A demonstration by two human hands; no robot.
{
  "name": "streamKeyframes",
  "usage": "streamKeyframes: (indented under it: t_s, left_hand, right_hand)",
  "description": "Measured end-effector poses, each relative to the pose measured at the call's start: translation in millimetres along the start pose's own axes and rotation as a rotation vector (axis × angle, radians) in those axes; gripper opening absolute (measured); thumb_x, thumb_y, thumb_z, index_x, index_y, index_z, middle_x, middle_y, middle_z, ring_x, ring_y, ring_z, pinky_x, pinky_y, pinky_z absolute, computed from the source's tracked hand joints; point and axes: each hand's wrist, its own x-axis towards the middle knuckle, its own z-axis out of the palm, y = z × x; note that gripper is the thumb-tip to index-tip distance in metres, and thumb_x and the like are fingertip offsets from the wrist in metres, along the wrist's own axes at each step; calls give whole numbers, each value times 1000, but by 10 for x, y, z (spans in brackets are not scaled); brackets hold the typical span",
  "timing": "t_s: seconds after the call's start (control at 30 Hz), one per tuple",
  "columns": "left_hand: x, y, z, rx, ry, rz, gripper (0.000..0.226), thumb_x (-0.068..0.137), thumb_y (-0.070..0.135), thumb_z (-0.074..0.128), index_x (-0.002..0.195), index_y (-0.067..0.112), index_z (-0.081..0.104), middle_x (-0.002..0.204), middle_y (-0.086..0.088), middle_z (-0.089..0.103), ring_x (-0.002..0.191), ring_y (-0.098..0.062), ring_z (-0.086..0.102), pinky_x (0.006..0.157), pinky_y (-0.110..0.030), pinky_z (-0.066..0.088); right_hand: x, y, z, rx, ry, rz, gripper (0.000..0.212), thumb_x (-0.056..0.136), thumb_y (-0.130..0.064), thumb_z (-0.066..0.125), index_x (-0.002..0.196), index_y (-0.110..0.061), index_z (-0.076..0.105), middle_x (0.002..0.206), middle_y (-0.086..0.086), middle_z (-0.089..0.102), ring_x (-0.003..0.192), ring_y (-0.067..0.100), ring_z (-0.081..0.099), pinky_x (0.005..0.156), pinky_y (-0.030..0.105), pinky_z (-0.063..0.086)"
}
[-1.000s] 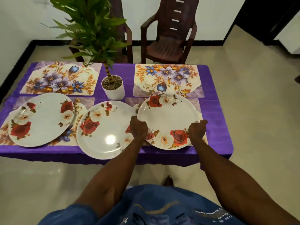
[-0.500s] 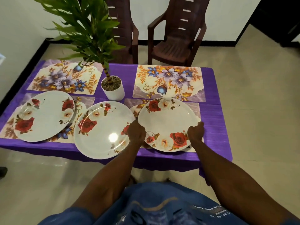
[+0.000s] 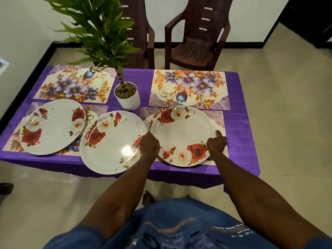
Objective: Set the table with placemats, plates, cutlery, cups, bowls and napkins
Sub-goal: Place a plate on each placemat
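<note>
- Left hand (image 3: pixel 149 144) is gripping the left rim of the right plate (image 3: pixel 183 135), fingers curled at the edge.
- Right hand (image 3: pixel 216 143) is gripping the same plate at its right rim, thumb pointing up along the edge.
- Right plate is sitting over the near right placemat (image 3: pixel 218 116), covering most of it; can't tell if it is resting flat or being held just above.
- Middle plate (image 3: pixel 113 141) is lying on the purple cloth (image 3: pixel 235 126) between the two near mats, its near rim overhanging the bench edge and its right rim just beside the left hand.
- Left plate (image 3: pixel 53 126) is lying tilted over the near left placemat (image 3: pixel 97 109), one side riding higher than the other.
- Far left placemat (image 3: pixel 75 85) and far right placemat (image 3: pixel 189 88) are lying bare of plates.
- Potted plant (image 3: pixel 127 95) in a white pot is standing mid-bench between the two far mats, leaves spreading over the far left mat.
- Two brown chairs (image 3: pixel 195 33) are standing behind the bench, against the wall.
- All three plates are showing red and white rose print.
- Both forearms are reaching out from a blue garment (image 3: pixel 170 225) at the bottom of the view.
</note>
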Motion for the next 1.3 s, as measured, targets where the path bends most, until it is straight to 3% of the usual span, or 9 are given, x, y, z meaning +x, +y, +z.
streamKeyframes:
  t_s: [0.17,0.47,0.63,0.8,0.93,1.13,1.23,1.3]
  left_hand:
    - [-28,-104,31,-3,3,-8,15,94,14,61,99,2,69,94,-11,72,88,-26,69,81,-32,53]
    - [102,-102,-33,156,-77,26,21,94,21,62,105,4,68,102,-12,72,93,-30,70,92,-47,54]
    - [84,-145,-69,169,-69,17,26,95,29,61,107,7,64,105,-9,71,94,-27,70,87,-38,54]
    - [83,-238,-97,71,2,-36,33,98,38,52,119,13,54,117,-5,64,103,-24,64,92,-37,50]
    - [80,-361,-151,52,83,-26,30,96,28,58,119,10,52,116,-8,63,102,-25,63,90,-36,51]
    - [31,-818,-360,106,248,-124,32,92,18,54,122,5,50,119,-17,56,106,-32,56,90,-42,45]
    - [65,-1107,-511,127,295,-208,37,89,17,57,123,4,50,122,-19,55,110,-35,53,94,-46,42]
    - [115,-1252,-597,138,267,-160,37,90,17,56,124,5,50,123,-18,55,113,-36,52,96,-48,41]
  right_hand:
    - [20,-42,50,-62,-41,-24,60,92,-6,55,148,-21,40,132,19,51,123,39,47,98,48,44]
    - [55,-30,37,-157,-88,-63,61,95,-9,55,150,-24,35,134,23,45,122,40,47,99,47,46]
    - [93,12,19,-125,-106,-99,66,90,-5,59,150,-22,37,128,23,56,113,41,55,94,52,50]
    - [-99,-31,42,-275,7,-76,76,87,-22,69,150,-13,29,143,23,38,133,40,35,108,50,35]
    - [-454,-201,268,-375,129,-353,64,85,-16,63,142,-7,37,143,19,37,131,37,35,108,48,31]
    - [-1053,-552,804,-303,-211,-794,32,88,-7,54,118,-1,64,118,20,61,108,37,56,91,42,46]
    - [-1324,-664,1029,-334,-297,-888,20,79,-3,59,95,3,69,97,23,65,88,41,61,74,41,49]
    - [-1481,-725,1173,-368,-301,-930,20,75,-2,59,93,3,68,94,23,64,86,42,61,72,41,48]
